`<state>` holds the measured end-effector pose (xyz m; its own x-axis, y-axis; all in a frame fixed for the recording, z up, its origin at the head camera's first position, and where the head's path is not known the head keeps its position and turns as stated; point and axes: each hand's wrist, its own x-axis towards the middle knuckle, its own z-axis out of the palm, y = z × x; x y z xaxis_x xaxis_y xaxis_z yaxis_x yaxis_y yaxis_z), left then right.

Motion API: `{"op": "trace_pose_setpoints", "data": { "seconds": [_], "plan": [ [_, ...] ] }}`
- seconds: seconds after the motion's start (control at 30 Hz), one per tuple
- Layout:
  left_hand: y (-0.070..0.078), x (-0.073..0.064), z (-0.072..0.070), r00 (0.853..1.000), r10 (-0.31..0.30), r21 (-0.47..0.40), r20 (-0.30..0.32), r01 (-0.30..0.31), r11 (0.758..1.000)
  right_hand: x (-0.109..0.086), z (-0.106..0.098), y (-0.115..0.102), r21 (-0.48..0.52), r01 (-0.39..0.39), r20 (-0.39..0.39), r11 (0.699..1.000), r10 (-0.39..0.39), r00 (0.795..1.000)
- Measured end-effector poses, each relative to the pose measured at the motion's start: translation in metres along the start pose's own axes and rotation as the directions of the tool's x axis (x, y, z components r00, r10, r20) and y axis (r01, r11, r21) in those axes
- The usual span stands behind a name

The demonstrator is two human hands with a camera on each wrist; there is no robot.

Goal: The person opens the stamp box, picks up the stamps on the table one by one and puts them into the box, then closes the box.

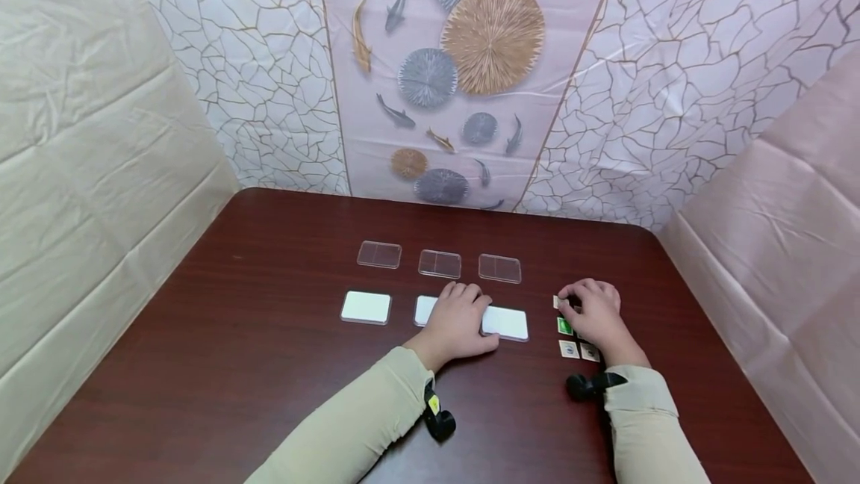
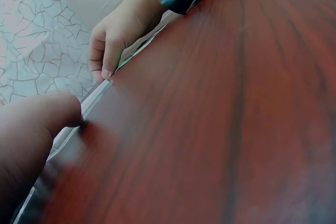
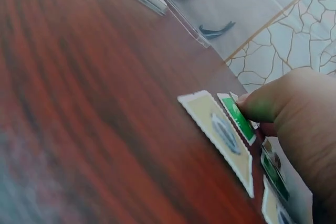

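Observation:
My left hand [image 1: 457, 326] lies with extended fingers over the middle white-filled case [image 1: 423, 310], covering much of it. Its right side borders the right white-filled case [image 1: 508, 323]; touching cannot be told. At the right, my right hand [image 1: 596, 314] pinches a small pale postage stamp [image 1: 557, 302] between thumb and forefinger. Just below that stamp is a green stamp [image 1: 564, 326], partly under the hand. Two beige stamps [image 1: 569, 349] lie side by side nearer me. The right wrist view shows a beige stamp [image 3: 220, 129] with perforated edges; the fingers hide other stamps.
A third white-filled case [image 1: 366, 308] lies at the left of the row. Behind are three clear plastic lids [image 1: 440, 264]. The brown wooden table [image 1: 201, 364] meets patterned cloth walls [image 1: 275, 81] at its back and sides. Both wrists carry black cameras [image 1: 440, 424].

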<state>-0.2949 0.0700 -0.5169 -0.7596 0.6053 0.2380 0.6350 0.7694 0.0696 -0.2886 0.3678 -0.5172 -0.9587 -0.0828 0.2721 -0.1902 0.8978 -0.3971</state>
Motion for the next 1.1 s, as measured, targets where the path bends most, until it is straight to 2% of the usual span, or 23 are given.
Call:
{"op": "trace_pose_setpoints", "data": {
  "seconds": [0.27,0.6,1.1],
  "plan": [
    [0.0016,-0.0003,-0.0014,1.0,-0.006,0.003,0.018,0.006,1.0,-0.0042,-0.0003,0.0015,0.011,0.043,-0.042,0.999,-0.043,0.998],
    [0.001,-0.0026,-0.0003,1.0,-0.006,-0.009,0.016,0.006,1.0,-0.0078,-0.0018,-0.0038,-0.081,-0.078,-0.078,0.994,0.072,0.994],
    [0.0008,-0.0023,0.0,1.0,-0.013,-0.016,0.013,0.014,1.0,-0.0058,-0.0031,-0.0075,-0.058,-0.057,-0.076,0.997,0.052,0.996]
  ]
}}
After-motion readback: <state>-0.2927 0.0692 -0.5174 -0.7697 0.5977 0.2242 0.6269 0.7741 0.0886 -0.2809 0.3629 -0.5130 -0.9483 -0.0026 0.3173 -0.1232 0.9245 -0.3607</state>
